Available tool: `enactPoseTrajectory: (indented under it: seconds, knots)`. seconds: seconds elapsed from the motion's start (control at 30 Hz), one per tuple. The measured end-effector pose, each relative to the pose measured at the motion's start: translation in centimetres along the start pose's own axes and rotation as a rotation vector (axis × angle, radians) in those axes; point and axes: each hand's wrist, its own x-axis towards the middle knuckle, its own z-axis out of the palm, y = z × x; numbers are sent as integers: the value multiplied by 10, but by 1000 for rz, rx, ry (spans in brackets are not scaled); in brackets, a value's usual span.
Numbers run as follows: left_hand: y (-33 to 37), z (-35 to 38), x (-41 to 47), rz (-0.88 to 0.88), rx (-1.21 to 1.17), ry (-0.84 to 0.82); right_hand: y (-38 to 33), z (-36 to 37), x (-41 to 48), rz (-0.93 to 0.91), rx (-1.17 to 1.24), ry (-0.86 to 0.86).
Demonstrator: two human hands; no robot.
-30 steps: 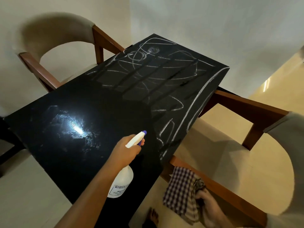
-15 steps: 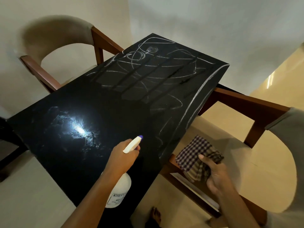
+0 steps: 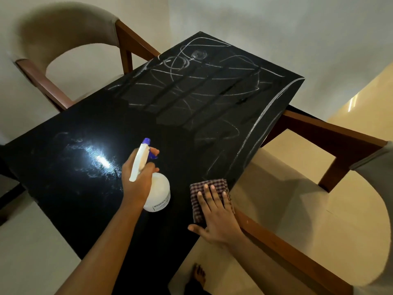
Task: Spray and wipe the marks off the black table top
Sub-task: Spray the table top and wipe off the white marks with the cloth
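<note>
A: Item one, left hand?

B: Fingers wrapped round the neck of a white spray bottle, one on the blue trigger; nozzle aimed away from the person, over the black desk.

A: Item two, right hand?

B: Laid flat, fingers spread wide, pressing a folded checked cloth onto the desk close to its edge, just to the right of the bottle.

A: Item three, the marks?

B: White chalk-like scribbles, all ahead of both sets of fingers and covering the far half of the desk; one long stroke runs down the edge just beyond the cloth. The surface around the left fingers looks glossy and mostly clear, with faint smears under the glare.

A: Handling note for the step in hand?

B: Judged: spray forward onto the scribbles, not onto the clear near part. Then push the cloth ahead under a flat palm in overlapping passes, taking in the edge stroke. Refold the cloth when it whitens, or it will likely smear.

A: Surroundings?

B: Two wood-framed chairs, one either side.
</note>
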Motion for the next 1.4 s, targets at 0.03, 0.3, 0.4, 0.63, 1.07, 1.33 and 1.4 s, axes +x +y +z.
enactPoseTrajectory:
  seconds: [0.03,0.3,0.4,0.63,1.07,1.33,1.4]
  knots:
    - [0,1,4,22,4,2,7,-6,14,-14,-43,25]
    - [-4,10,29,167,80,10,43,-48,129,-80,-168,142]
    - [-8,13,32,207,71,24,41,-43,132,-54,-132,150]
    - [-11,13,34,230,34,22,20,-12,19,-157,-42,-17]
    - [-18,19,37,251,60,49,45,-50,141,101,-45,199]
    - [-19,15,36,246,44,44,26,-32,107,100,3,184]
    - [-18,14,36,246,41,41,13,-14,61,57,39,151]
